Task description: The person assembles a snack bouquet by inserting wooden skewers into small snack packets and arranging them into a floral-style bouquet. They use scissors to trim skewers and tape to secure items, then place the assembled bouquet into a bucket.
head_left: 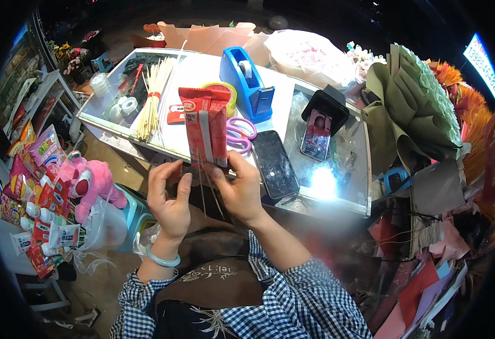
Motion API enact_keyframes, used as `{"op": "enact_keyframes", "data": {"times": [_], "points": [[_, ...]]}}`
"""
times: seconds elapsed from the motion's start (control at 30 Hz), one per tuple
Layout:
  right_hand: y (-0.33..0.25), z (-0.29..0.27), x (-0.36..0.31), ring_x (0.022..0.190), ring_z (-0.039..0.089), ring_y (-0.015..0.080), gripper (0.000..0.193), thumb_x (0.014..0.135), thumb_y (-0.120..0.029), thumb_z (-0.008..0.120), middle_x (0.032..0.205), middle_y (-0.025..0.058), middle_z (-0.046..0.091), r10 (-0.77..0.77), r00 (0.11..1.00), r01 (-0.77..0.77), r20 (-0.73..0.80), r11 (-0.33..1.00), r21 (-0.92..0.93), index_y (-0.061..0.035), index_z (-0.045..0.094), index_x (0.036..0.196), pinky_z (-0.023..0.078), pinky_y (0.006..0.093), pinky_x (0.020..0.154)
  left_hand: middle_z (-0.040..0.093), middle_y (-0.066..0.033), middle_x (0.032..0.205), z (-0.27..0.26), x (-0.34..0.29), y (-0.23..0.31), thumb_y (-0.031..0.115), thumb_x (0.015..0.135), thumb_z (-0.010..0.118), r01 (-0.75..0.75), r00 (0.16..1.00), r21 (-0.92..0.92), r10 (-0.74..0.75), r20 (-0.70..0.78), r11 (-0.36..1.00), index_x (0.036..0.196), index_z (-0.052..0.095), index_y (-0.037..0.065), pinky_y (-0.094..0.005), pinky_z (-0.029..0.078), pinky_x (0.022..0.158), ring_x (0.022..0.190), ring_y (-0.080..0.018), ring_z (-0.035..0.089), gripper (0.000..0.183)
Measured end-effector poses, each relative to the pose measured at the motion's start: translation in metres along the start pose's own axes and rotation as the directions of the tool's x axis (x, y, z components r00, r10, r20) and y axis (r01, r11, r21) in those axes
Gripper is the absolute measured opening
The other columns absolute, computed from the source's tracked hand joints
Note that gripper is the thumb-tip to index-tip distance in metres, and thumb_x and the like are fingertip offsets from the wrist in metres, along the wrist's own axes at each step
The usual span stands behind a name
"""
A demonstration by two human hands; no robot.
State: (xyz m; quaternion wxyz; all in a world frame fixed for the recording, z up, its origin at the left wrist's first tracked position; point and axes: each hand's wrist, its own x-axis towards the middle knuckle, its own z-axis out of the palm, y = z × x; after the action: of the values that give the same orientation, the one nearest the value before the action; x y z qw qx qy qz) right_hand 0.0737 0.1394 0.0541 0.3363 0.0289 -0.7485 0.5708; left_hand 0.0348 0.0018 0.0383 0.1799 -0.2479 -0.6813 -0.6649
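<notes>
My right hand (241, 189) grips the bottom of a red snack packet (206, 121) between thumb and fingers. The packet stands upright above the table. Two thin wooden sticks (203, 195) run down from its lower end, past my right thumb, over my lap. Close by on the left, my left hand (170, 203) has its thumb apart from its bent fingers, and nothing shows in it. A pale green bangle (162, 259) circles that wrist. Behind the packet lie purple scissors (239, 134), a roll of yellow tape (229, 93) and a small red packet (175, 113), partly hidden.
On the white table (188, 73) stand a bundle of sticks (156, 99), a blue tape dispenser (248, 85), a black phone (275, 164) and a second phone (317, 134). A snack bouquet (44, 198) with a pink plush toy (97, 183) is left; wrapped bouquets (408, 107) are right.
</notes>
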Motion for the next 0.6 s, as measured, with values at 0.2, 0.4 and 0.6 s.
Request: {"op": "enact_keyframes", "data": {"times": [0.2,0.4,0.6], "points": [[-0.005,0.007,-0.004,0.072,0.058,0.0119,0.017,0.084,-0.003,0.063,0.083,0.0109,0.063,0.08,0.992,-0.1,0.1,0.971,0.216,0.0026,0.059,0.1,0.046,0.0265,0.063,0.064,-0.0039,0.089,0.004,0.001,0.002,0.009,0.087,0.065,0.235,0.971,-0.358,-0.231,0.055,0.904,0.098,0.06,-0.003,-0.0223,0.047,0.074,0.077,-0.008,0.058,0.017],[-0.003,0.003,-0.001,0.07,0.052,0.0052,0.018,0.087,-0.008,0.064,0.078,0.0011,0.06,0.25,0.935,-0.339,0.251,0.836,0.432,0.0038,0.06,0.099,0.044,0.0221,0.061,0.065,-0.0028,0.081,-0.007,0.004,-0.002,0.01,0.084,0.069,0.346,0.938,-0.491,-0.309,0.158,0.8,0.085,0.062,0.001,-0.0192,0.045,0.068,0.073,-0.0062,0.058,0.011],[-0.002,-0.002,0.001,0.068,0.05,0.0039,0.017,0.087,-0.009,0.064,0.074,-0.0005,0.058,0.25,0.918,-0.364,0.308,0.838,0.405,0.0035,0.061,0.098,0.042,0.0202,0.059,0.065,-0.0033,0.086,-0.006,0.007,-0.002,0.015,0.085,0.069,0.341,0.94,-0.563,-0.269,0.21,0.753,0.087,0.061,0.002,-0.0221,0.045,0.069,0.075,-0.0077,0.057,0.016]]}}
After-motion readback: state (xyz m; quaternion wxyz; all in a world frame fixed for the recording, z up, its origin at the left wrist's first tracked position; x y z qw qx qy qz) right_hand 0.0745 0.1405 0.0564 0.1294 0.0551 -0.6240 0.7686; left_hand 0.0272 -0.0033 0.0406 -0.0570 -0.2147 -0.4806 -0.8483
